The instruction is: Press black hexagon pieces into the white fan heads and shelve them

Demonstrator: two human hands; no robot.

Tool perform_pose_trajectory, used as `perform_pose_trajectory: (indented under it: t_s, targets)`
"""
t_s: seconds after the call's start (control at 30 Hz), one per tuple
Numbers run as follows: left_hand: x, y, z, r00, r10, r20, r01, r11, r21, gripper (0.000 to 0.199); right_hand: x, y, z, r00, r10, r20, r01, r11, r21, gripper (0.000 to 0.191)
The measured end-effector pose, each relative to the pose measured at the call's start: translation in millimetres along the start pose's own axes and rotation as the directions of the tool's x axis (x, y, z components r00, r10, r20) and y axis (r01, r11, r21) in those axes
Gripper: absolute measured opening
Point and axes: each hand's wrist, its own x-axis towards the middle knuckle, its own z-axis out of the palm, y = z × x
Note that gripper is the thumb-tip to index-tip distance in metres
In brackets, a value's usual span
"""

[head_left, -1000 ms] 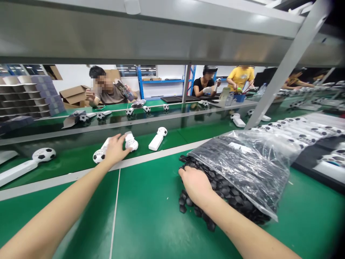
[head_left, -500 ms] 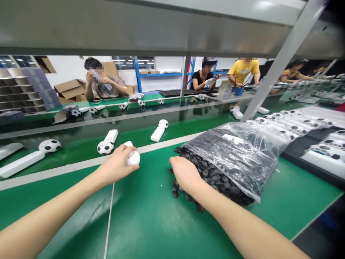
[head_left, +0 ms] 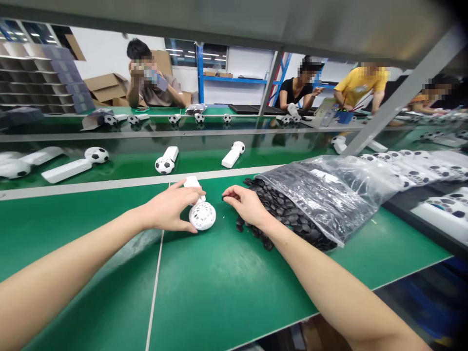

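Observation:
A white handheld fan (head_left: 203, 216) with a round, pierced head lies on the green work surface, its white handle pointing away from me. My left hand (head_left: 171, 207) grips it from the left, thumb by the head and fingers over the handle. No black patches show on this fan's head. To its right, my right hand (head_left: 245, 202) pinches a small black piece (head_left: 224, 198) between thumb and fingertips, a little apart from the fan. Beside that hand, a heap of black pieces (head_left: 288, 214) spills from the mouth of a clear plastic bag (head_left: 340, 195).
Black-and-white football fans, such as one fan (head_left: 234, 155), lie on the green conveyor (head_left: 204, 158) beyond a pale rail. A black tray (head_left: 413, 209) of white fans stands at right. A slanted metal post (head_left: 402, 97) rises there. Several people sit or stand across the line.
My left hand has brought the fan nearer and rightward, its pierced face now visible. My right hand has come away from the heap with a black piece. The view has tilted down.

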Motion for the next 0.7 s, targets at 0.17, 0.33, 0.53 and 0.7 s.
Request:
perform_pose_trajectory:
  t_s: [0.17,0.33,0.53,0.7]
  targets:
    - [9.6,21.8,7.2,0.996,-0.085,0.03,0.082,0.993,0.085,0.072,-2.4,-5.2,-0.5,1.0,-0.012,0.004,0.012,0.996,0.084,0.008]
    - [7.9,32.1,14.7,0.852,-0.522,0.029,0.521,0.853,0.025,0.066,-5.6,-14.7,-1.1,0.997,-0.065,0.049,0.059,0.992,0.108,0.007]
    - [1.0,41.4,13.4,0.832,-0.535,0.144,0.555,0.798,-0.236,0.061,-16.7,-26.7,11.0,0.979,-0.134,0.151,0.101,0.973,0.205,0.004]
    - [0.5,47.5,14.8,0.814,-0.571,0.108,0.579,0.778,-0.246,0.055,-27.8,-33.2,24.2,0.965,-0.194,0.176,0.176,0.978,0.112,0.002]
